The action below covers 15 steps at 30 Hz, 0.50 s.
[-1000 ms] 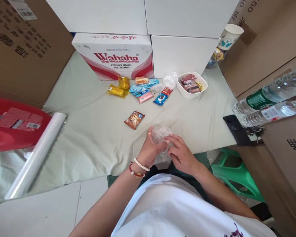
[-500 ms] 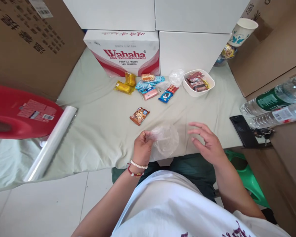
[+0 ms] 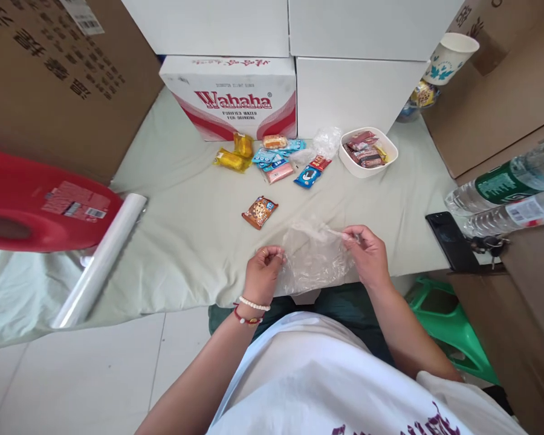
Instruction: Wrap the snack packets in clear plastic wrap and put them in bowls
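The person's right hand pinches the edge of a clear plastic bag, spread nearer the body than the cookie packet and to its right. The left hand seems closed on the bag's other side, though the thin film blurs that. Beyond the packet sit yellow snacks.

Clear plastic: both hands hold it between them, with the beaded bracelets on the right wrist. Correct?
No: the beaded bracelets are on the left wrist, as the head view shows. The left hand and right hand do hold the clear plastic between them.
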Motion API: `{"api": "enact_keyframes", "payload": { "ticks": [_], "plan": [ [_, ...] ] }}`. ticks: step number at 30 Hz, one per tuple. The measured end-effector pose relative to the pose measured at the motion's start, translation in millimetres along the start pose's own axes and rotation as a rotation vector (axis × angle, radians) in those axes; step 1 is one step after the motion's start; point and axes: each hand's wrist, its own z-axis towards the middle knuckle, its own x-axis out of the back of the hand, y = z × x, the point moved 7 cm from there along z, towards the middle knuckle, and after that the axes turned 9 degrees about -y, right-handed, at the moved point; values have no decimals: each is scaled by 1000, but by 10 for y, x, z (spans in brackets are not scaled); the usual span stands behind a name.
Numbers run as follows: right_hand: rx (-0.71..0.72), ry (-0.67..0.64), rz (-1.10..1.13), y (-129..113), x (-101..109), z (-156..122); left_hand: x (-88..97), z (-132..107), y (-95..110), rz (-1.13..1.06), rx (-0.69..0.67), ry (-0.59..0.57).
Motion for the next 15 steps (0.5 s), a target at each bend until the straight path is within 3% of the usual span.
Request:
{"api": "enact_keyframes", "payload": {
  "ticks": [4,7,12,15],
  "plan": [
    [-146,100,152,248,232,-88,21,80,-78,-234,66,31],
    [-223,103,38,400,419,-225,3,133,-43,-275,66,20],
    [-191,-112,-420,419,644,-391,-70,103,65,-350,63,-60],
    [-79,-258,-593,264,580,-382,-168,50,117,-311,59,-122]
  ]
}}
